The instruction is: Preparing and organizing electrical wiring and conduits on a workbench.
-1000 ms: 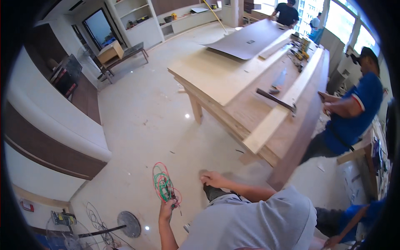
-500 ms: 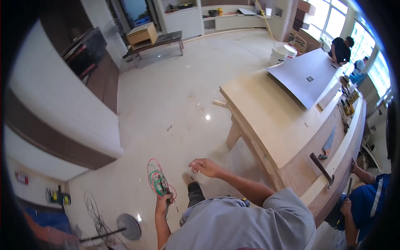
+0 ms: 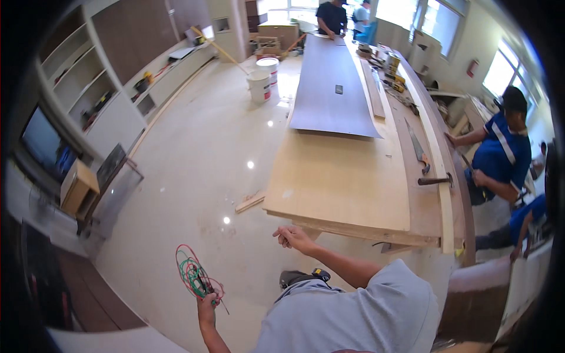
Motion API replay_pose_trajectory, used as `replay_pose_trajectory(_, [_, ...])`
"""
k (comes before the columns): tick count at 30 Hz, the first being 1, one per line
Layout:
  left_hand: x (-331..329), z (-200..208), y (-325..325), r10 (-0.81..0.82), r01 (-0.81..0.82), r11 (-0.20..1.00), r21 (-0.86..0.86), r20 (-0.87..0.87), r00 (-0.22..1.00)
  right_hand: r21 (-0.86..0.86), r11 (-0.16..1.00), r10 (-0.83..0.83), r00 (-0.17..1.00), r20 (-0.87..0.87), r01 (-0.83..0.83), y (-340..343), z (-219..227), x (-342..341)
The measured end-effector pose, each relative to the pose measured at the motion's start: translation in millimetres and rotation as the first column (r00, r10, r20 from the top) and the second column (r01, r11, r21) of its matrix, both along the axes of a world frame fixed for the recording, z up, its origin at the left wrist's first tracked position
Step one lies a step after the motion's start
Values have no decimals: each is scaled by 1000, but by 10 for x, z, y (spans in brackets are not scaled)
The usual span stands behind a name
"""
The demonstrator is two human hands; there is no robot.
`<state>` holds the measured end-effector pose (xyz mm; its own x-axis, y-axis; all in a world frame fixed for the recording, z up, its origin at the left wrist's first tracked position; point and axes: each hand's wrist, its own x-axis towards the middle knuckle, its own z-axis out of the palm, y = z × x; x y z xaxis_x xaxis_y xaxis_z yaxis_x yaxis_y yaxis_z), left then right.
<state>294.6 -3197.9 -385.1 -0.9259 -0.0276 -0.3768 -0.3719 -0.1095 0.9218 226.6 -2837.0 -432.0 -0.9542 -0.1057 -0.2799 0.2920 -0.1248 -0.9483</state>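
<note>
In my left hand (image 3: 207,303) is a loose coil of red and green wire (image 3: 194,276), held low on my left. My fingers are wrapped round its lower end, and a thin dark tip pokes out beside them. My right hand (image 3: 292,238) is in front of me with nothing in it, its fingers partly bent and loosely apart. It hovers near the close edge of a workbench topped with a pale wood board (image 3: 341,176), and no contact with the board shows. A large grey-purple sheet (image 3: 332,88) lies over the board's far part.
A hammer (image 3: 434,180) and a handsaw (image 3: 417,147) lie on the bench's right side. Co-workers (image 3: 500,153) stand along that side, another (image 3: 331,20) at the far end. White buckets (image 3: 259,87) and a wood strip (image 3: 250,202) are on the floor left of the bench.
My view has swung to the right, so the bench now lies ahead. The wire coil stays in my left hand. My right hand's fingers have curled a little more.
</note>
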Motion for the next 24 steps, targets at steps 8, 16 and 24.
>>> replay_pose_trajectory(8, [-1970, -234, -191, -151, 137, 970, 203, 58, 987, -115, 987, -96, 985, 141, 113, -876, -347, -1584])
replay_pose_trajectory(16, [-3207, -554, -1390, 109, -115, 993, 38, 131, 985, 25, 938, 344, 925, -164, -345, -2257, 307, -3878])
replay_pose_trajectory(24, [-5169, -764, -1981, 40, -67, 985, 159, 169, 985, 801, 583, 521, 819, -239, -137, -2146, -1046, -5624])
